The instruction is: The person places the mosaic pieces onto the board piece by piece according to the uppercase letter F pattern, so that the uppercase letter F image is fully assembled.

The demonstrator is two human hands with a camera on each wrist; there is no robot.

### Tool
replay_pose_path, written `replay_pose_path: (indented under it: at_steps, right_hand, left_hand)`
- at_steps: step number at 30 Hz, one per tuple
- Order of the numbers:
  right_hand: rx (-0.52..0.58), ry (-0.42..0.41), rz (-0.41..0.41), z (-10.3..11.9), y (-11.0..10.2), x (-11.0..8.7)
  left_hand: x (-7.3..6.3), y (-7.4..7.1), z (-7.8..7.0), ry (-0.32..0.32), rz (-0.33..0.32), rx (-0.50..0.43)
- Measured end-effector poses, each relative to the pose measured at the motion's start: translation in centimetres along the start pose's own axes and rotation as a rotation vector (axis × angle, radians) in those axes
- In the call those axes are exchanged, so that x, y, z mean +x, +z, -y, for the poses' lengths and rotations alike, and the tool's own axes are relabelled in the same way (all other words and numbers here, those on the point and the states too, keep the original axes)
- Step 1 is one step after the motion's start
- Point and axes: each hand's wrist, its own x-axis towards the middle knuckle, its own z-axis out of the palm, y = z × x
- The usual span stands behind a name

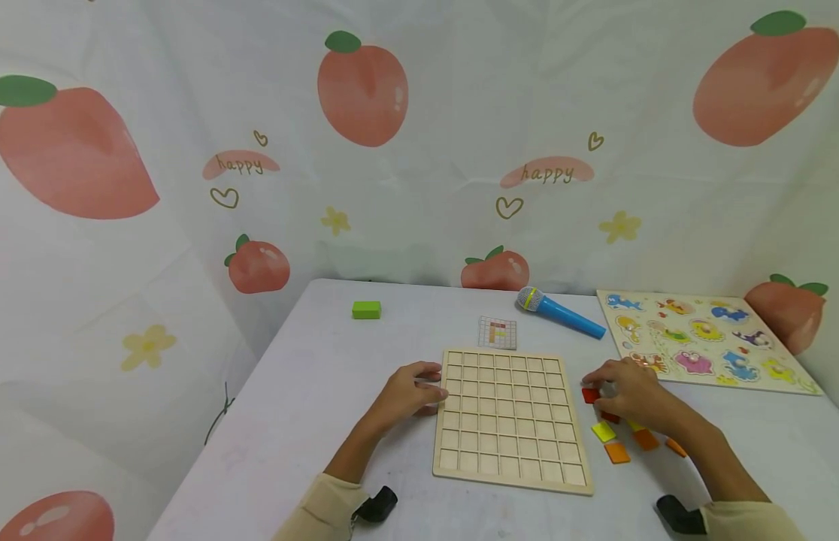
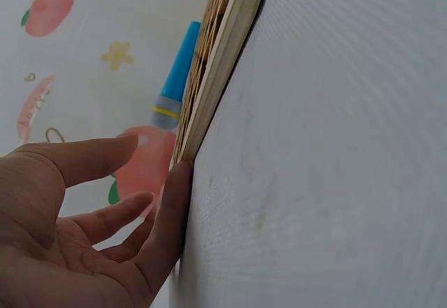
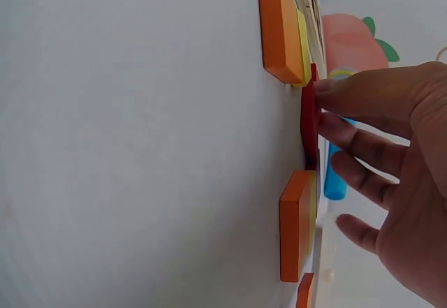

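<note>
A wooden grid board (image 1: 506, 409) with square recesses lies flat on the table. My left hand (image 1: 407, 392) is at its left edge, fingers apart; in the left wrist view one finger (image 2: 167, 217) rests against the board's side. Over several small coloured tiles to the right of the board is my right hand (image 1: 629, 392). Its thumb and index fingertips are right at a red tile (image 3: 309, 119), which lies low on the table. Another red tile (image 1: 590, 395) shows by the index finger. Yellow (image 1: 604, 431) and orange (image 1: 617, 452) tiles lie nearer my right wrist.
Behind the board lies a small printed grid card (image 1: 497, 333). A blue toy microphone (image 1: 568, 315) is farther back, beside an animal puzzle board (image 1: 710, 338) at the right. A green block (image 1: 366, 310) sits at the back left. A fruit-printed cloth (image 1: 419, 180) hangs behind the table.
</note>
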Motion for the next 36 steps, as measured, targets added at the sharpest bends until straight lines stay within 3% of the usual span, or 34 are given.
replay_pose_path:
  at_steps: [13, 25, 36]
  right_hand:
    - [0.01, 0.017, 0.028, 0.1, -0.4, 0.0]
    - [0.053, -0.084, -0.023, 1.0, -0.4, 0.2]
    - [0.099, -0.104, -0.033, 2.7, 0.0, 1.2]
  left_hand:
    - [0.0, 0.0, 0.2, -0.009, -0.001, -0.002]
    - [0.2, -0.1, 0.3, 0.005, 0.013, 0.062]
    - [0.0, -0.1, 0.1, 0.009, 0.023, 0.067]
